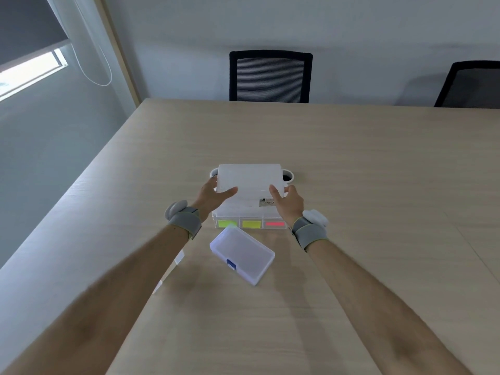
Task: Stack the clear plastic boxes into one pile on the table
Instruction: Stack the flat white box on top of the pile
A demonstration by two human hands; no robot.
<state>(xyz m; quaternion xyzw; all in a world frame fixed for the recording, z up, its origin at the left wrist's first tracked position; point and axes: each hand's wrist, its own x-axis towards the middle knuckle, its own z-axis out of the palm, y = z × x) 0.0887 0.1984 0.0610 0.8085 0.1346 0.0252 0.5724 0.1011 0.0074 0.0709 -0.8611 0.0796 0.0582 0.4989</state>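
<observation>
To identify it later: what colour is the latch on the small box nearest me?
Blue; the latch shows in the head view.

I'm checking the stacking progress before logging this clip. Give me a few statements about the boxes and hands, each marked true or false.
1. Both hands, the left hand and the right hand, grip the large clear box. True.
2. The large clear box is over a box with coloured notes. True.
3. The small box with the blue latch lies on top of the pile. False: it lies alone on the table, nearer the person.
4. Three chairs stand behind the table. False: two chairs show, one mesh-backed chair and another at the right edge.
</observation>
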